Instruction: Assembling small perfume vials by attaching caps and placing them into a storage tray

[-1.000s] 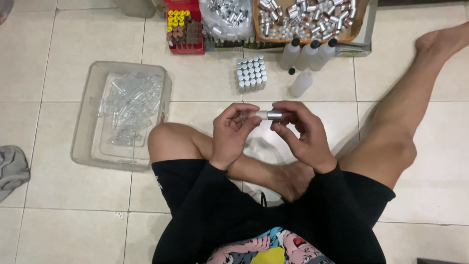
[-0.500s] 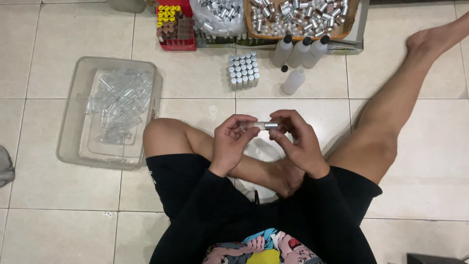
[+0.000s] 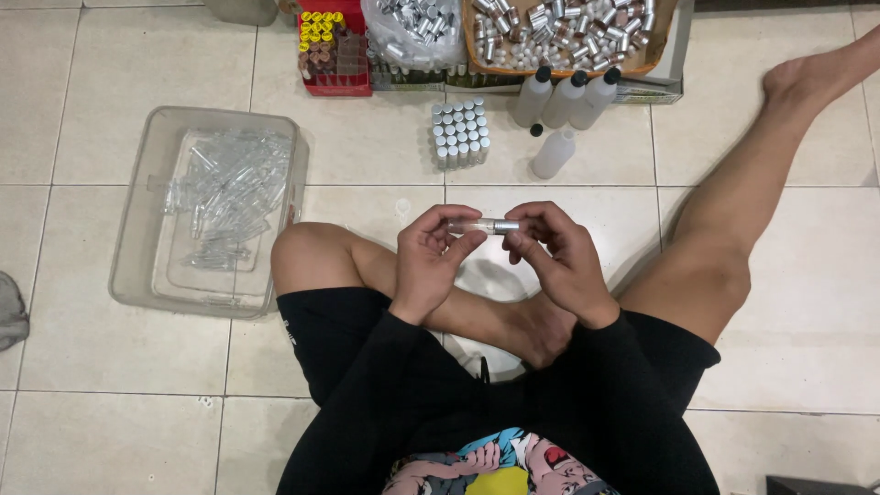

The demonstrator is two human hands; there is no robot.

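I sit on a tiled floor and hold a small clear vial with a silver cap [image 3: 486, 225] level between both hands. My left hand [image 3: 433, 258] pinches the glass end. The fingers of my right hand [image 3: 555, 258] grip the silver cap end. A block of several upright capped vials [image 3: 459, 131] stands on the floor just beyond my hands. At my left lies a clear plastic tub [image 3: 147, 266] filled with several empty clear vials [image 3: 225, 192].
Three white squeeze bottles with black caps [image 3: 568, 96] stand at the back, a smaller one [image 3: 554, 153] lying in front. Behind them are a tray of silver caps [image 3: 559, 37], a bag of caps [image 3: 417, 27] and a red rack [image 3: 335, 46]. My right leg stretches out to the right.
The vial stays held between both hands; my fingers have shifted slightly on it. The view has drifted a little, so the floor items sit slightly lower in frame.
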